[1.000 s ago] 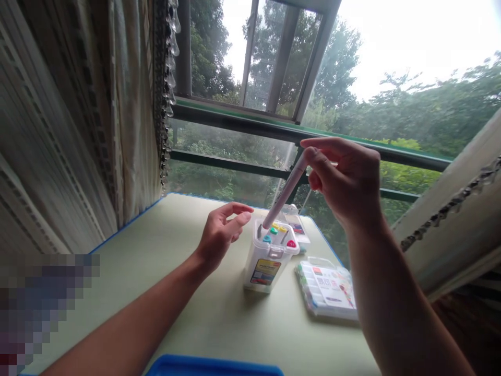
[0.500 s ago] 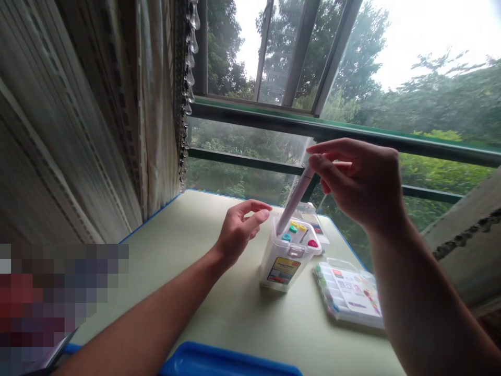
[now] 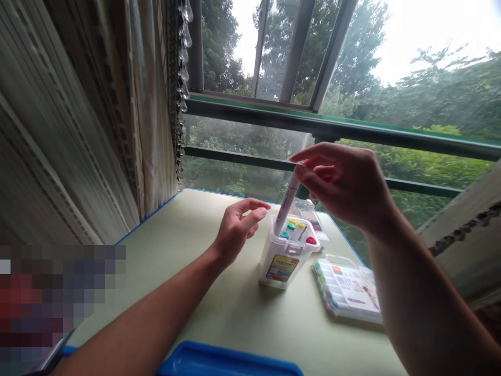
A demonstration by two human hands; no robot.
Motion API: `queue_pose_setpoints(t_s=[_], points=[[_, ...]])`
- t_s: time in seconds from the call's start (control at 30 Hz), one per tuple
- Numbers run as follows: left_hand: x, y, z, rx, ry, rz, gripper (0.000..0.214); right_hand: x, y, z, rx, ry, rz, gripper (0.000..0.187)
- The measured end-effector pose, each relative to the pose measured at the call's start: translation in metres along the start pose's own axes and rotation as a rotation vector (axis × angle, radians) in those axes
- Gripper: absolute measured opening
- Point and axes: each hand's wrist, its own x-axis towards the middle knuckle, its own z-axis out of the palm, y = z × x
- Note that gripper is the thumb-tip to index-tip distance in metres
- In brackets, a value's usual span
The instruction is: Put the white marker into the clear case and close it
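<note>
My right hand [image 3: 344, 185] pinches the top end of a long pale pink marker [image 3: 287, 201]. The marker's lower end stands in the open top of a white plastic marker box [image 3: 284, 258] on the pale green table [image 3: 219, 324]. Several coloured marker caps show inside the box. My left hand [image 3: 238, 227] hovers just left of the box, fingers curled and apart, holding nothing and not touching it.
A flat clear case of markers [image 3: 348, 292] lies right of the box. The box's clear lid [image 3: 309, 214] lies behind it. A blue tray edge [image 3: 230, 363] is at the near table edge. Curtains hang left and right, with a window railing behind.
The marker has tipped more upright and gone lower into the box as my right hand moved left and down. My left hand has stayed beside the box.
</note>
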Motion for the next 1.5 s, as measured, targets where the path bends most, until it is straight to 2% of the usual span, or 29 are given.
queue_pose_setpoints(t_s=[0.2, 0.37, 0.47, 0.6, 0.83, 1.07, 1.5], points=[[-0.001, -0.002, 0.000, -0.002, -0.033, -0.010, 0.022, -0.003, 0.000, 0.000, 0.033, -0.096, 0.026, 0.018], [0.000, -0.003, 0.000, -0.010, -0.046, -0.005, 0.021, -0.004, -0.003, -0.002, 0.038, -0.173, 0.034, 0.012], [0.000, -0.003, -0.001, -0.008, -0.050, 0.004, 0.022, -0.003, -0.007, -0.004, -0.023, -0.276, 0.036, 0.006], [-0.001, -0.002, 0.000, 0.004, -0.060, 0.000, 0.023, -0.002, -0.011, -0.007, -0.037, -0.381, 0.063, 0.007], [-0.001, -0.001, 0.000, 0.025, -0.077, -0.007, 0.031, -0.002, -0.010, -0.007, -0.059, -0.435, 0.066, 0.010], [0.000, -0.002, -0.001, 0.016, -0.067, 0.016, 0.029, -0.002, -0.008, -0.007, -0.054, -0.461, 0.077, 0.013], [-0.002, 0.002, 0.000, 0.021, -0.085, -0.007, 0.030, -0.002, -0.008, -0.009, -0.020, -0.656, 0.115, 0.013]])
